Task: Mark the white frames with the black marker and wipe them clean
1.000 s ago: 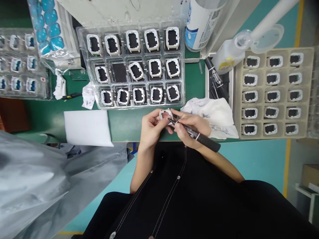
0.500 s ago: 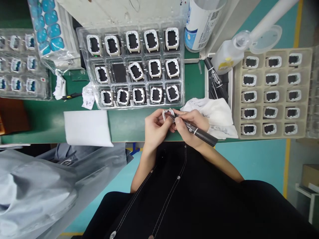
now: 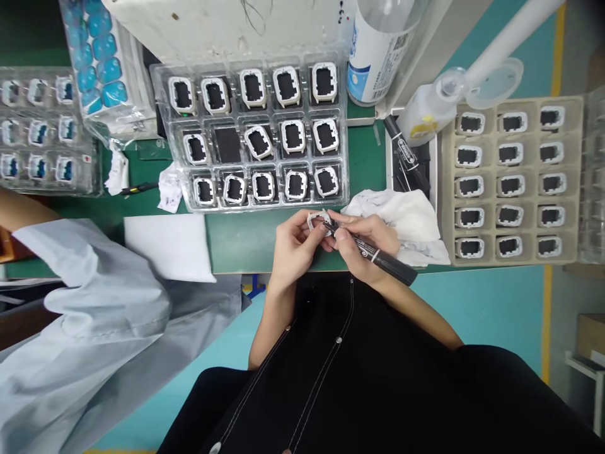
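Observation:
Between the fingers of my left hand [image 3: 293,248] is a small white watch-case frame [image 3: 317,219], gripped at its side near the table's front edge. My right hand [image 3: 366,246] is closed around a black marker pen [image 3: 388,265], whose tip meets or nearly meets the frame; fingers partly hide the contact. Just beyond my hands lies a clear plastic tray [image 3: 344,183] of similar white frames in rows, with one pocket [image 3: 227,145] showing only its dark bottom. A crumpled white cloth [image 3: 411,221] lies beside my right hand.
On the right stands a beige tray [image 3: 489,170] of frames. Another marker [image 3: 401,145] rests in a box near a squeeze bottle [image 3: 428,110] and a larger bottle [image 3: 373,57]. At left are a white foam sheet [image 3: 167,246], tweezers [image 3: 139,188] and a co-worker's grey sleeve [image 3: 104,271].
A co-worker's arm and grey sleeve have come into view at the left, reaching over the table. My hands keep almost the same hold on frame and marker; the view has shifted slightly.

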Action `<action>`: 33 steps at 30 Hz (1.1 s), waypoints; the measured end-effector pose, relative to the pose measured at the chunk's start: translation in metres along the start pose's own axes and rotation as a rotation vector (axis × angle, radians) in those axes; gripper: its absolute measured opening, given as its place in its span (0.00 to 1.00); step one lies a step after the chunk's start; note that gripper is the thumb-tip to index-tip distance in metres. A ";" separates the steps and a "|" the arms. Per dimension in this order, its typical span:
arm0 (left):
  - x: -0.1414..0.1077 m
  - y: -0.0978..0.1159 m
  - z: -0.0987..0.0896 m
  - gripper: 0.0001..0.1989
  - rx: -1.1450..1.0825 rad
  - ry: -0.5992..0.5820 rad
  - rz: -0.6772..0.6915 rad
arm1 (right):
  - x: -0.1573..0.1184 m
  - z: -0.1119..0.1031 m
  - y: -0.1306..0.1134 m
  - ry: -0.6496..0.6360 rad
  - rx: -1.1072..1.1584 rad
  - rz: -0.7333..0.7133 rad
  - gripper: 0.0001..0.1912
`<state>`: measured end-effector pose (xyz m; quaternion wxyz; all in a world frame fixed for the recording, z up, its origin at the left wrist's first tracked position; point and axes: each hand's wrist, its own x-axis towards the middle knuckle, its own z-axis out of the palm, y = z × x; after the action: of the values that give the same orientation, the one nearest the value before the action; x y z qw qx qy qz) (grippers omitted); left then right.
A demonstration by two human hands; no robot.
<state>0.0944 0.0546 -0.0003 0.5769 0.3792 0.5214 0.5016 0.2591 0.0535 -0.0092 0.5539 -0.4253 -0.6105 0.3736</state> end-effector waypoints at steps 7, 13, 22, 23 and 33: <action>0.000 -0.001 0.000 0.21 0.012 0.005 0.001 | -0.002 0.000 0.001 0.000 0.006 0.007 0.06; -0.002 -0.002 0.000 0.18 0.049 0.003 0.015 | 0.001 0.003 0.001 -0.008 -0.066 -0.022 0.05; -0.009 -0.014 0.002 0.13 0.244 0.064 0.081 | 0.006 0.008 0.004 0.037 -0.086 -0.103 0.05; -0.009 -0.015 0.002 0.12 0.262 0.067 0.086 | 0.006 0.008 0.004 0.039 -0.098 -0.107 0.05; -0.010 -0.020 0.000 0.11 0.352 0.049 0.153 | 0.007 0.006 0.005 0.016 -0.123 -0.105 0.05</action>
<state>0.0985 0.0402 -0.0174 0.4490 0.5005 0.5846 0.4539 0.2536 0.0616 -0.0123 0.5505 -0.4289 -0.6493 0.3024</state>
